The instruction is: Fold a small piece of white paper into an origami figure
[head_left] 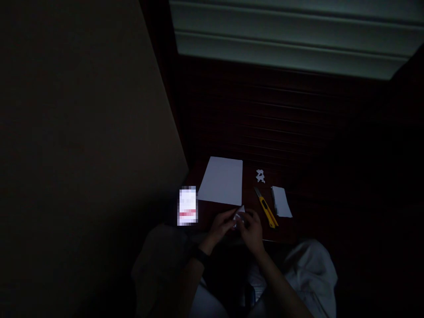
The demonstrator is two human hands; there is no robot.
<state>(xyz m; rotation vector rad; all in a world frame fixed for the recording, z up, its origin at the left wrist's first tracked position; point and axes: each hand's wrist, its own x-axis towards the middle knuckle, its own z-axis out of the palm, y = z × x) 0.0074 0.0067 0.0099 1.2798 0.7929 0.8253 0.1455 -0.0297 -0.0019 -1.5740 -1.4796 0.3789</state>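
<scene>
- Pinching a paper piece point(239, 216) between them, the left hand point(221, 227) and the right hand point(252, 229) met over the near edge of the dark desk point(249, 185). Both were closed narrowly on the scrap, though the gloom hid the exact finger hold.
- The paper piece looked feather-light, thin and limp. It seemed likely to crease or tear under a hard squeeze, and best held by its edges or corners with fingertips only.
- One large white sheet point(221, 180) lay flat just beyond the hands, apart from them.
- One yellow utility knife point(266, 212) lay at a slant just right of the hands, touched by neither.
- One folded white slip point(281, 202) rested beside the knife, on its right.
- One small cluster of white scraps point(260, 176) sat farther back, right of the sheet. Its pieces were too small to count.
- One lit screen point(187, 206) glowed on the desk to the left of the hands.
- One dark band point(200, 255) circled the left wrist.
</scene>
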